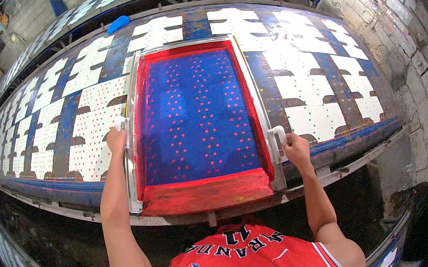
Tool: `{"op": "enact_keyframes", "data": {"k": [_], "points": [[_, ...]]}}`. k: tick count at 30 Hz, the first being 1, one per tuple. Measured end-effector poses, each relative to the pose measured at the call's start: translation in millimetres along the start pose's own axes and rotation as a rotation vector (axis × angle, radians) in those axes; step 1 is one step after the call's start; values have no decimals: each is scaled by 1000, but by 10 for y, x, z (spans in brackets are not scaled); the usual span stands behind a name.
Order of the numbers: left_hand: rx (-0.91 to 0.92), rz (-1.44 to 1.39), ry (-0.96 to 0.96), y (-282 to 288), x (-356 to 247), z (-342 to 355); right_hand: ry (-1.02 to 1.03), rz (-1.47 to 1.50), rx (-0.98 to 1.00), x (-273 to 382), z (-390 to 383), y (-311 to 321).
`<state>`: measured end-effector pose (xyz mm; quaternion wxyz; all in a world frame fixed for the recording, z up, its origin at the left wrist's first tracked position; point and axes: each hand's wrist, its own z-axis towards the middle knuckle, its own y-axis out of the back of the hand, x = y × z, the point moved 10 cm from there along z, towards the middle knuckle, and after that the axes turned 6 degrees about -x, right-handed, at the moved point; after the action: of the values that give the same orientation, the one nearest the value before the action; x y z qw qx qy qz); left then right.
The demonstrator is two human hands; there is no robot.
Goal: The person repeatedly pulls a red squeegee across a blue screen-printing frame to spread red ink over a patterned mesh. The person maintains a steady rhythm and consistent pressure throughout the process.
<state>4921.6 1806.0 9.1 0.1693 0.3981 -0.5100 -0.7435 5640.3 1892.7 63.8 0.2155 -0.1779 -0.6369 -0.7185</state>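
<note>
A screen printing frame [262, 101] lies in front of me over the long table, its blue mesh [190, 115] dotted with small red spots. Red ink borders the mesh, and a thick red band [208, 192] runs along its near end. My left hand [116, 140] is closed round the white handle [119, 125] on the frame's left side; part of that handle is hidden by the fingers. At the right side, my right hand [296, 148] has its fingers curled on the other white handle [279, 137]. Both arms stretch forward.
White cut fabric panels [302, 90], some with red and green dots, lie in rows on the dark, blue-stained table [195, 26]. A blue cloth-like item [118, 24] sits at its far edge. Another panel-covered table [86, 10] stands behind. A block wall [415, 71] rises at right.
</note>
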Motion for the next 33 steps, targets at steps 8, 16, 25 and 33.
{"op": "enact_keyframes", "data": {"k": [8,16,25,33], "points": [[106,-132,-27,-110,38,69,660,330,169,1705,-846,-18],[264,-208,-131,-180,-240,234,976,-142,640,2374,-1914,-600],[206,-386,-104,-122,-248,179,663,-246,300,2578,-1552,-760],[231,-477,-78,-213,-237,183,586,-386,372,2696,-1420,-1017]]}}
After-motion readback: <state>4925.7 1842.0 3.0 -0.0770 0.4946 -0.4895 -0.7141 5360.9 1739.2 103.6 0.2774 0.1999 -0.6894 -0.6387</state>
